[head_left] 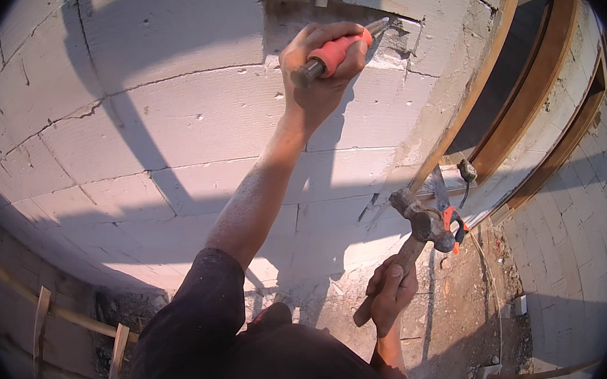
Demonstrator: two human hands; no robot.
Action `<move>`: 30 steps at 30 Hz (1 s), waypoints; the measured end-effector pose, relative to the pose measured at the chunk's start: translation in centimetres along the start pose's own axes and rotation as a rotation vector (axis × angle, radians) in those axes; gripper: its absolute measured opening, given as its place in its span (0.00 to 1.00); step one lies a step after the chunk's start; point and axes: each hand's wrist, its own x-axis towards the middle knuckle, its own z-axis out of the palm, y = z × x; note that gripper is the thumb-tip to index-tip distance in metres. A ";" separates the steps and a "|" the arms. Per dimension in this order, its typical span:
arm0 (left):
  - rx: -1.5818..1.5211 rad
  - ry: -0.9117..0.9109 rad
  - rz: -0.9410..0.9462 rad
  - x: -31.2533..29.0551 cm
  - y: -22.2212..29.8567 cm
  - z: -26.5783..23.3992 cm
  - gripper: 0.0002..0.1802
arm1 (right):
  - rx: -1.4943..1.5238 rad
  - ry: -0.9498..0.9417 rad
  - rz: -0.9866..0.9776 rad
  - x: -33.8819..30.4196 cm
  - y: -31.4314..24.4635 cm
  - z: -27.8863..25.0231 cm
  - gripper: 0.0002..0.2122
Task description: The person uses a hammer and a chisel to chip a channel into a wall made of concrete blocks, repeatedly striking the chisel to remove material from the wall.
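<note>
By pitted blockwork (202, 107), left hand (313, 88) grips steel chisel (337, 52), right hand (388, 300) hammer (411, 251).

Looks down from the head, above the right hand (392, 294) and close behind the left hand (318, 89), facing the wall (204, 118) beyond.
</note>
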 end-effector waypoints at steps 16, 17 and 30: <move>-0.176 -0.107 -0.078 0.4 -2.9 0.6 0.14 | -1.082 0.083 -0.906 4.1 -12.1 11.3 0.21; -0.133 -0.126 -0.055 1.0 -2.6 -0.8 0.14 | -1.084 0.083 -1.023 4.1 -12.9 12.9 0.22; -0.309 -0.011 -0.102 1.2 -2.4 0.4 0.15 | -1.353 0.139 -1.197 4.0 -15.2 16.8 0.20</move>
